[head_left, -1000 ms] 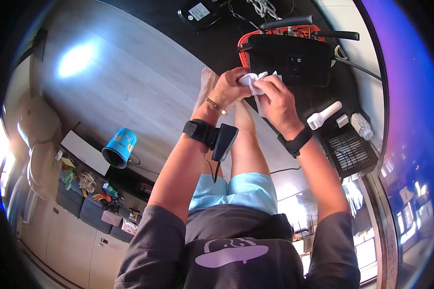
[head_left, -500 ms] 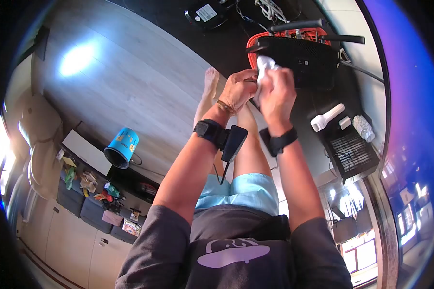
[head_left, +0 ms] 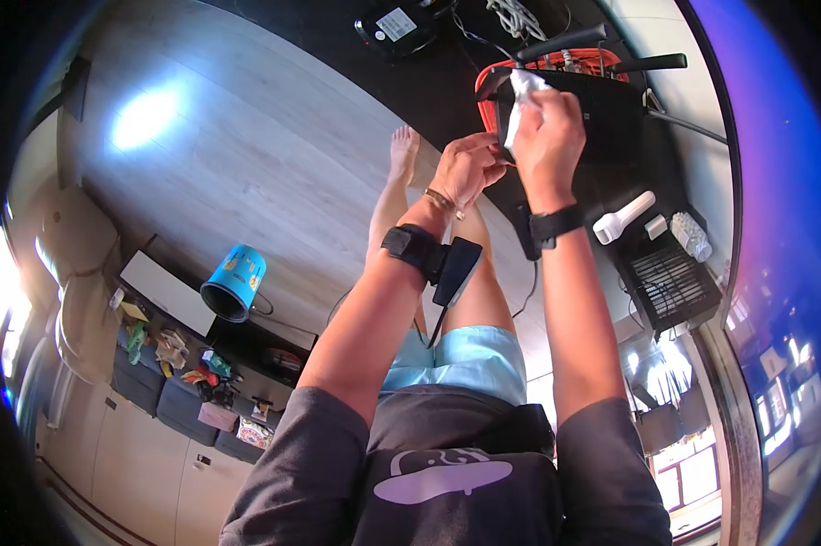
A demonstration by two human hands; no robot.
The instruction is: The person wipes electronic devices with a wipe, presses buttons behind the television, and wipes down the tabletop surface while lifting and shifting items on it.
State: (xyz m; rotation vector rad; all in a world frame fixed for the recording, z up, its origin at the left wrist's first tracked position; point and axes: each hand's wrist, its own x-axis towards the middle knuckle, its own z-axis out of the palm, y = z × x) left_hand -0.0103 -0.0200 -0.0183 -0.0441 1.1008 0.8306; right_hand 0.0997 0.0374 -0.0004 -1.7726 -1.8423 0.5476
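In the head view, the right hand (head_left: 552,136) grasps a crumpled white cloth (head_left: 526,96), which pokes out beyond its fingertips and lies over the left end of a black device with antennas (head_left: 611,111). The left hand (head_left: 470,170) has its fingers curled at that device's near left corner, just left of and below the right hand; whether it grips the corner, I cannot tell. The device stretches to the right of the right hand, with an orange-red basket (head_left: 484,105) showing along its edges. Right of the right hand and nearer the body, a white handled object (head_left: 623,218) rests on the dark worktop (head_left: 410,86), near a black slatted tray (head_left: 670,284).
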